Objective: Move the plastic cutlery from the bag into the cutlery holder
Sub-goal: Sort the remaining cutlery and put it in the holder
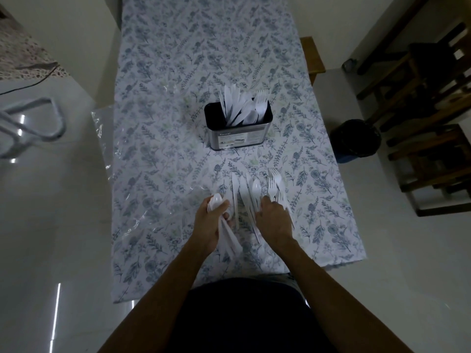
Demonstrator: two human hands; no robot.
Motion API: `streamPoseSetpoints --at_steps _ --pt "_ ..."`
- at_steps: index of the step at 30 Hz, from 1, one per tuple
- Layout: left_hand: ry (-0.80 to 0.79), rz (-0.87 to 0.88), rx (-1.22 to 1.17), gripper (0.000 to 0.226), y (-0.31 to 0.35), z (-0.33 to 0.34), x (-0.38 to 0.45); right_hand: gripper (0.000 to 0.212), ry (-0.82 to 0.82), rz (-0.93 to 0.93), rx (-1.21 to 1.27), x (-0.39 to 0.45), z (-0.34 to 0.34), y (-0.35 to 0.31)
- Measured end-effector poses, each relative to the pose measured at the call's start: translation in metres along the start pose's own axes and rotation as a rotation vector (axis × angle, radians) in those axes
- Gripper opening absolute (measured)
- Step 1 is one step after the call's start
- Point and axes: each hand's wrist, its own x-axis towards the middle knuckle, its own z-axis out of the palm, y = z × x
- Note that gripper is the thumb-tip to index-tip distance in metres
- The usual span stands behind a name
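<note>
The table, long and covered in a leaf-print cloth under clear plastic, carries everything the task concerns. Near its middle stands the cutlery holder, a metal box with a dark inside, already stocked with white knives, spoons and forks standing handles-down, so a good share of the job looks done. Nearer the person, a loose spread of cutlery lies flat on the cloth: knives to the left, a spoon in the middle, forks to the right; this is what is left to move. The left hand is closed around a bundle of spoons, bowls up, handles poking out below the fist. The right hand rests fingers-down on the forks; whether it has actually gripped any I cannot tell, since its fingertips are hidden beneath it. The bag itself is hard to pick out: clear film shimmers at the table's left edge, but that may be only the table cover. The dim light blurs how many pieces remain.
</note>
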Motion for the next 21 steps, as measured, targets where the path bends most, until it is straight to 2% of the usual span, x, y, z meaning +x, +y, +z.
streamPoseSetpoints --at_steps 4,7,11,14,16,18,21 --pt "0.008 0.026 0.018 0.025 -0.002 -0.003 -0.002 0.021 0.103 -0.05 0.166 -0.013 -0.004 -0.003" --pt "0.016 0.029 0.09 0.041 -0.002 -0.001 0.001 0.01 0.071 -0.253 0.363 -0.035 -0.01 -0.015" --pt "-0.052 0.047 0.148 0.035 -0.009 0.002 0.003 0.016 -0.044 -0.411 0.44 -0.054 -0.01 -0.026" --pt "0.049 0.077 0.236 0.032 -0.011 0.0 0.004 0.016 0.019 -0.384 0.516 -0.043 -0.006 -0.008" --pt "0.065 0.054 0.163 0.023 -0.009 -0.001 0.003 0.02 0.137 -0.286 0.388 -0.029 -0.002 0.02" --pt "0.088 0.009 0.086 0.022 -0.005 -0.002 0.002 0.032 0.261 -0.188 0.129 -0.015 0.002 0.049" --pt "0.091 -0.016 0.013 0.027 -0.002 -0.004 0.0 0.037 0.274 -0.208 -0.08 -0.003 0.01 0.067"
